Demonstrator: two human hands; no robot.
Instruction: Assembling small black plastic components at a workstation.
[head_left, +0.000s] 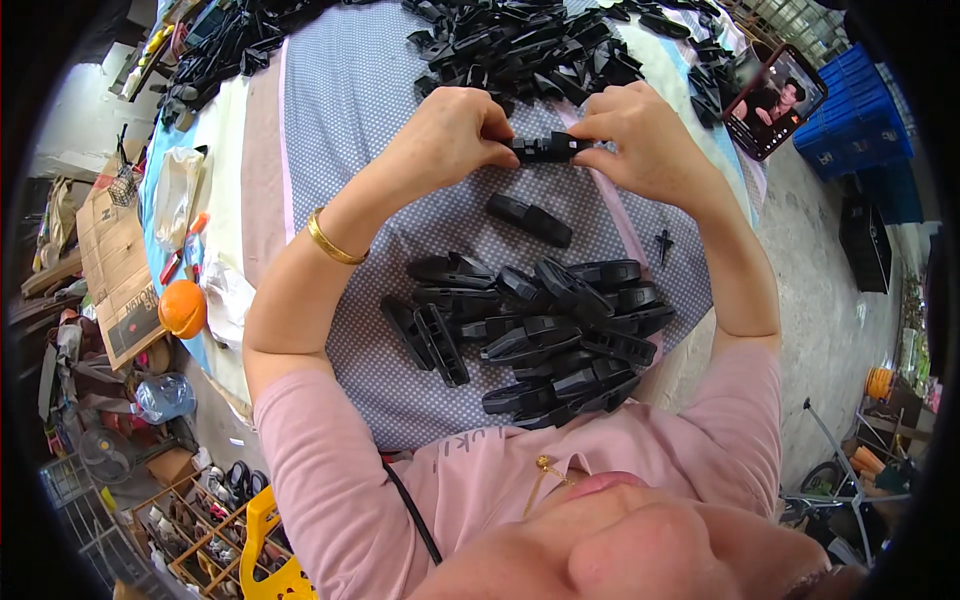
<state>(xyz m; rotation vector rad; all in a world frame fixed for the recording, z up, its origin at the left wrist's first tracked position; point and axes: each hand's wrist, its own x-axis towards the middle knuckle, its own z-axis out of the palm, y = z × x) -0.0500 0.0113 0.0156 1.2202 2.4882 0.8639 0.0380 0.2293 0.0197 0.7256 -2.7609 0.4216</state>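
Near pile: a heap of black plastic clips (pixel 540 330) lies on the dotted grey cloth (pixel 350 120) of the worktop, closest to the person's chest, between the two forearms.
Single clip: one loose black piece (pixel 529 219) lies alone just beyond the heap, slanting, directly below the hands.
Left hand: the left hand (pixel 450 135) has its fingers closed in a pinch on the left end of the held black clip (pixel 546 148); a gold bangle (pixel 331 240) sits on the wrist.
Right hand: the right hand (pixel 640 140) pinches the right end of the same clip, fingers closed on it.
Axis: the held clip runs left to right, raised above the cloth, spanning the gap between both hands; neither is nearer.
Far pile: a bigger heap of black parts (pixel 530 45) lies just beyond the hands.
Room: bare cloth lies left of the hands; the worktop edge and a propped phone (pixel 775 100) lie right.
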